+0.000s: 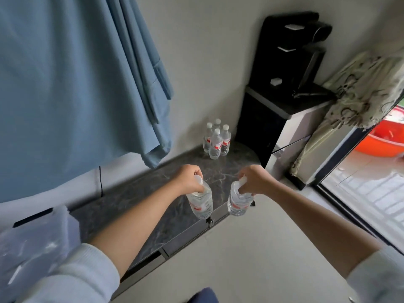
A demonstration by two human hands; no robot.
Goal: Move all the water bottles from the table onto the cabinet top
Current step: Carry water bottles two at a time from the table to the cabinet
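A: Scene, big to small?

B: Blue curtain (72, 84) fills the upper left. Black water dispenser (288, 88) stands in the corner, right of it a patterned curtain (360, 92) and an orange basin (380, 143) outside the door. Below all that, the dark marble cabinet top (135, 206) runs along the wall.

A: Progress?

B: Four water bottles (216, 141) already stand upright in a tight cluster at the far end of the cabinet top, just beside the dispenser. Two more are in hand. The counter they come from is out of view, so I can't tell how many are left there. My read: partway or more, no firmer than that.

A: Grips?

B: Left hand (190, 180) is closed around the neck of the left bottle (201, 202), white cap poking out between the fingers. Right hand (253, 182) does the same on the right bottle (238, 202). Both bottles hang upright above the near edge of the cabinet top, apart from each other and well apart from the cluster. Can't tell whether either base touches the surface.

A: Labels?

B: Red and white band on every bottle. Text too small and blurred to read, no brand I can make out.

A: Next?

B: Likely set both down by the four.
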